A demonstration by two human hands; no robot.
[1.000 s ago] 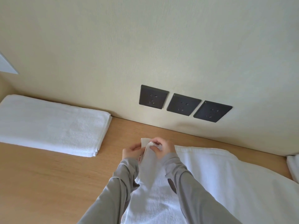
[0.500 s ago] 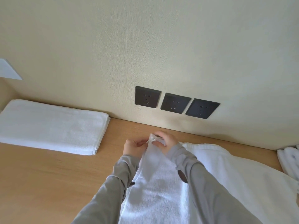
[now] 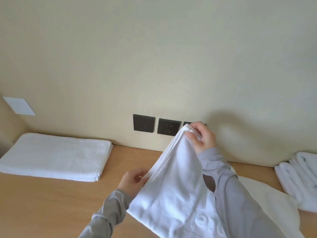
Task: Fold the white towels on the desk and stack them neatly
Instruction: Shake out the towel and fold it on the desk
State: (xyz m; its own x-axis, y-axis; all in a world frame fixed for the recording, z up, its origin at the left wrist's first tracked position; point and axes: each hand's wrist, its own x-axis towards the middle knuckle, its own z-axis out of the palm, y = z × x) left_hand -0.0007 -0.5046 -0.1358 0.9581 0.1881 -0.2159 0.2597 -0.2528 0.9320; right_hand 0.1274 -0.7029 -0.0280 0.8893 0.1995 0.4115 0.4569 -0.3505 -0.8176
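Note:
A white towel (image 3: 173, 191) hangs lifted above the wooden desk (image 3: 42, 203), draped down toward the bottom edge. My right hand (image 3: 201, 138) pinches its top corner up high, in front of the wall sockets. Lower and to the left, my left hand (image 3: 133, 182) grips the towel's left edge. A folded white towel (image 3: 54, 156) lies flat at the desk's back left. Part of the lifted towel still rests on the desk at the right, behind my right sleeve.
Three dark wall sockets (image 3: 144, 125) sit in the cream wall just above the desk; the right one is mostly hidden by my hand. A bundle of crumpled white towels (image 3: 301, 179) lies at the right edge. A white plate (image 3: 18, 105) is fixed on the left wall.
My right hand has lifted the towel corner up and to the right. My left hand has slid down and left along the towel's edge, spreading the cloth. The view has tilted upward.

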